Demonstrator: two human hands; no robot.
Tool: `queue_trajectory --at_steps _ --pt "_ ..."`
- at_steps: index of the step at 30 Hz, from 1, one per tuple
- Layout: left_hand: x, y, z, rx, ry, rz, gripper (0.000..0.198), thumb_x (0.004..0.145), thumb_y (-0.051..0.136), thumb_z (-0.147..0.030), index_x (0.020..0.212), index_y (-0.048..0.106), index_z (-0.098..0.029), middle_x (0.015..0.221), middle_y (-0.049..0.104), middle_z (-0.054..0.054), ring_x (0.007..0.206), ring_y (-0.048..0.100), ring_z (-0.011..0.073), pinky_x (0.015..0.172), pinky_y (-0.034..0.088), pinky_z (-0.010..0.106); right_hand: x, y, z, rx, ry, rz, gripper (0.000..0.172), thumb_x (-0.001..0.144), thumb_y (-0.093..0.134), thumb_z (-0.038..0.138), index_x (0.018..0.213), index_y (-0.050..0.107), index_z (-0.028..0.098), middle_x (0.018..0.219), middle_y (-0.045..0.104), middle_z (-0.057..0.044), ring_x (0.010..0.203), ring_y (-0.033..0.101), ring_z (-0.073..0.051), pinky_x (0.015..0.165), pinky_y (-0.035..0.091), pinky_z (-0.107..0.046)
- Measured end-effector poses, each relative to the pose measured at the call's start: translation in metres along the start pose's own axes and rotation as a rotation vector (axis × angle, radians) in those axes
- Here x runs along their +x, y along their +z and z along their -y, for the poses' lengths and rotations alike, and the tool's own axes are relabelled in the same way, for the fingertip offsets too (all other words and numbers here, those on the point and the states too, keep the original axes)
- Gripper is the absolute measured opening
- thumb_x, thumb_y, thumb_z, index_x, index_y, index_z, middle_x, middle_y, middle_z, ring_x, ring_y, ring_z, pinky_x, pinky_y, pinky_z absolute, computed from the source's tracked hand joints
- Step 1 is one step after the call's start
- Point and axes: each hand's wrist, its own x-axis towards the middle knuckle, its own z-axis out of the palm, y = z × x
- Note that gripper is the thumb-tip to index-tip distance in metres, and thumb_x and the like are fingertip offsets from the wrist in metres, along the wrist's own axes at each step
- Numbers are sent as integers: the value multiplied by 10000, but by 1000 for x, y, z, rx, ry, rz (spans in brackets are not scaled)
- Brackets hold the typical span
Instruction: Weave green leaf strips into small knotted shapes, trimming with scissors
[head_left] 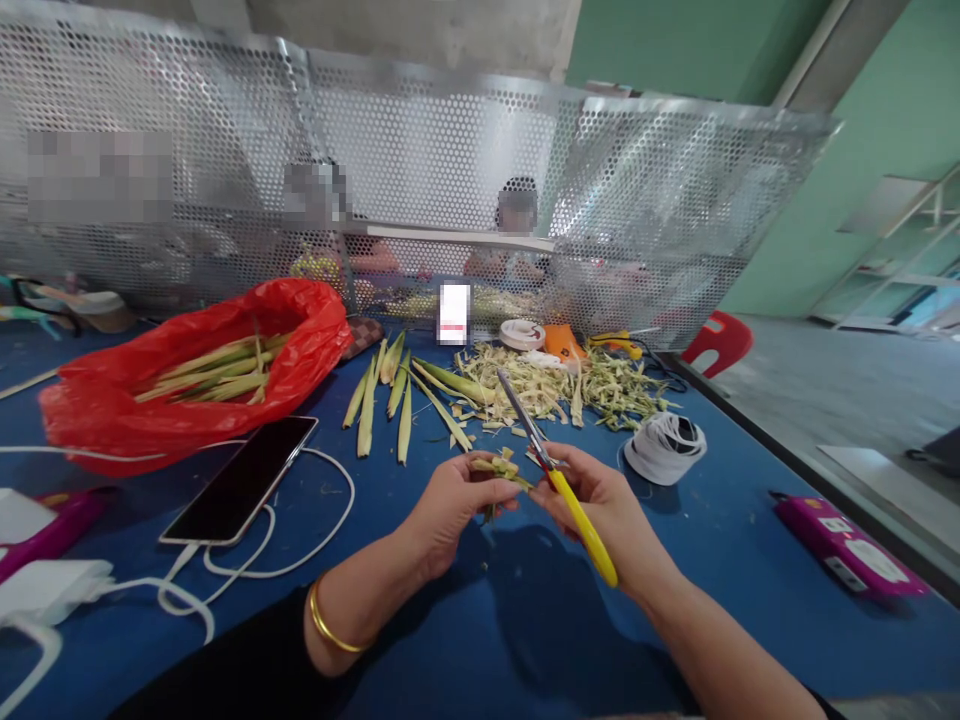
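Observation:
My left hand (461, 505) pinches a small knot of folded green leaf strips (501, 466) between thumb and fingers. In my right hand (596, 490) is a pair of scissors with yellow handles (581, 525); the metal blades point away from me and look closed. The right fingertips come close to the leaf knot, and whether they touch it I cannot tell. Beyond the hands lies a pile of pale shredded leaf scraps (525, 390). Several whole leaf pieces (405, 420) lie flat left of that pile.
A red plastic bag (187, 430) of long leaves stands at left, behind a phone (244, 480) with white cables. At right are a roll of white ribbon (665, 448) and a purple box (847, 545). A perforated metal screen (435, 150) closes the back, with people behind.

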Motion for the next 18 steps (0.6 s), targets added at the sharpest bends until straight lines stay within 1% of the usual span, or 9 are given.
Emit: queue_trajectory --at_steps 3,6,9,11,12,15,18 --pt "-1 1 -4 1 55 -62 254 578 774 -176 778 622 -139 693 658 4 566 601 98 555 407 202 3 -2 -7 -49 -99 -69 559 613 769 368 1102 586 169 683 577 18 512 468 -98 455 409 -217" --pt "0 1 -8 -2 103 -87 234 588 768 -179 770 627 -140 679 649 -11 558 593 83 556 401 187 2 -10 -13 -125 -160 -132 531 653 747 354 1127 594 168 762 615 -20 619 527 -141 556 462 -249" --pt "3 -2 -9 -31 104 -108 259 578 780 -190 781 628 -142 691 648 -15 562 598 85 567 415 190 -4 -23 -17 -256 -228 -169 522 664 740 338 1145 614 179 866 656 -49 744 586 -185 710 495 -294" --pt "5 -4 -9 -60 94 -132 262 577 782 -190 773 616 -144 699 649 -15 563 608 89 561 424 191 -10 -32 -17 -357 -258 -185 537 655 741 332 1160 626 190 932 665 -53 811 602 -204 770 493 -303" --pt "6 -5 -9 -78 96 -145 259 580 781 -187 769 608 -146 698 647 -18 560 609 88 555 427 190 -15 -37 -17 -401 -249 -180 547 647 743 332 1164 630 193 928 667 -48 805 605 -204 760 498 -296" --pt "9 -7 -12 -148 127 -194 270 578 782 -169 769 593 -151 670 633 -35 547 608 81 540 439 179 -30 -49 -16 -489 -159 -111 579 599 767 333 1147 641 196 776 652 -15 655 581 -174 630 506 -251" --pt "11 -9 -15 -215 151 -241 284 557 782 -133 767 590 -151 650 626 -42 544 611 79 516 446 166 -46 -58 -14 -557 -85 7 601 596 768 329 1167 618 215 783 646 -8 615 558 -159 584 496 -226"
